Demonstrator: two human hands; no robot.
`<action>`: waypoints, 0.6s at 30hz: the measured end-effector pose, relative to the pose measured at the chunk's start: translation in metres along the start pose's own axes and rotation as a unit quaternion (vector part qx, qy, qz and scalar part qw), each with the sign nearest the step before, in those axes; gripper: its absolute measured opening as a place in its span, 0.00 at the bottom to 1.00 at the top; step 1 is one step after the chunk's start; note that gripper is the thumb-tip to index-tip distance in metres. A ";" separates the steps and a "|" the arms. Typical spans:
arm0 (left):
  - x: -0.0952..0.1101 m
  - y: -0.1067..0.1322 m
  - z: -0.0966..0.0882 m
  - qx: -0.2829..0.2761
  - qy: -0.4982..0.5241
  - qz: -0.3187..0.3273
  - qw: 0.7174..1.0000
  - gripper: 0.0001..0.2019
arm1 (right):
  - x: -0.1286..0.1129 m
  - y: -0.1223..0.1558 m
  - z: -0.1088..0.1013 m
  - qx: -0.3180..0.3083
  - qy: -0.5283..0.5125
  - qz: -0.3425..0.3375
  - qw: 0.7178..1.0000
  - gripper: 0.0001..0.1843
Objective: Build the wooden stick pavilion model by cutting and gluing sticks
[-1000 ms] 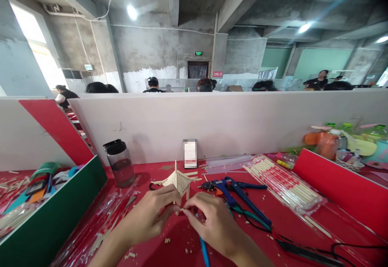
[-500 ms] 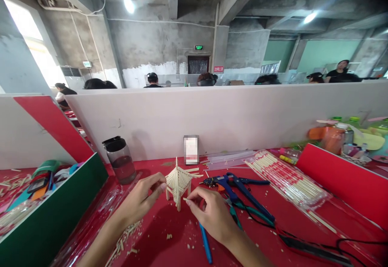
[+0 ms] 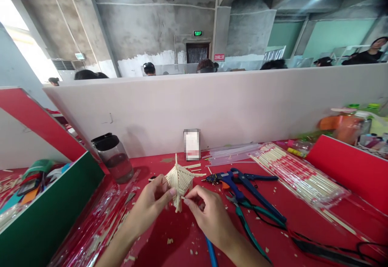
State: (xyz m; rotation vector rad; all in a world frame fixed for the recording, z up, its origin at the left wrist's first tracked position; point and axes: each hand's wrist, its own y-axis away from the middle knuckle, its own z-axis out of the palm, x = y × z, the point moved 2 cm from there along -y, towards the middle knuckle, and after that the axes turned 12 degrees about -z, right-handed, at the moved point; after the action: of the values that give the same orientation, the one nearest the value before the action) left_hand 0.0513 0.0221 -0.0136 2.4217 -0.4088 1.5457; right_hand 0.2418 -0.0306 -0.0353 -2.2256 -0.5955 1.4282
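Note:
A small pavilion model [image 3: 181, 179] made of pale wooden sticks, with a pointed roof, stands upright on the red tabletop in front of me. My left hand [image 3: 153, 202] is closed on the left side of its roof, thumb toward the front corner. Between thumb and fingertips, my right hand [image 3: 210, 210] pinches a short wooden stick [image 3: 183, 198], its tip at the model's front corner. Whether the stick touches the model I cannot tell. My fingers hide part of the model's left side and its lower right.
Right of the model lie a blue glue gun [image 3: 228, 180], cutting pliers [image 3: 242, 214] and a pack of sticks [image 3: 303, 174]. A blue pen-like tool [image 3: 211, 251] is under my right wrist. Behind stand a water bottle [image 3: 113, 160], a phone [image 3: 192, 144] and a white partition [image 3: 157, 109].
My left hand has shifted right and down, its thumb now over the roof's front. The right hand has brought the short stick slightly closer to the front corner. The camera view has tilted down.

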 end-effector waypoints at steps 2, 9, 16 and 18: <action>-0.002 -0.002 0.002 0.002 0.007 0.000 1.000 0.19 | 0.000 0.000 0.002 0.000 0.000 0.005 1.000 0.07; -0.003 -0.004 0.004 0.000 0.029 -0.009 1.000 0.19 | 0.002 -0.003 0.003 0.003 -0.014 0.026 1.000 0.07; 0.003 -0.001 0.005 0.006 0.035 -0.018 0.999 0.19 | 0.003 -0.002 0.003 0.005 -0.015 0.036 0.999 0.05; 0.003 -0.001 0.005 0.009 0.033 -0.017 0.999 0.19 | 0.003 -0.002 0.004 0.010 -0.013 0.035 0.999 0.05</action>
State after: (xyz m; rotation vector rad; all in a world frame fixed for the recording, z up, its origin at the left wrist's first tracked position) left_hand 0.0567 0.0209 -0.0128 2.3700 -0.3394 1.6169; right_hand 0.2389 -0.0271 -0.0379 -2.2353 -0.5153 1.4929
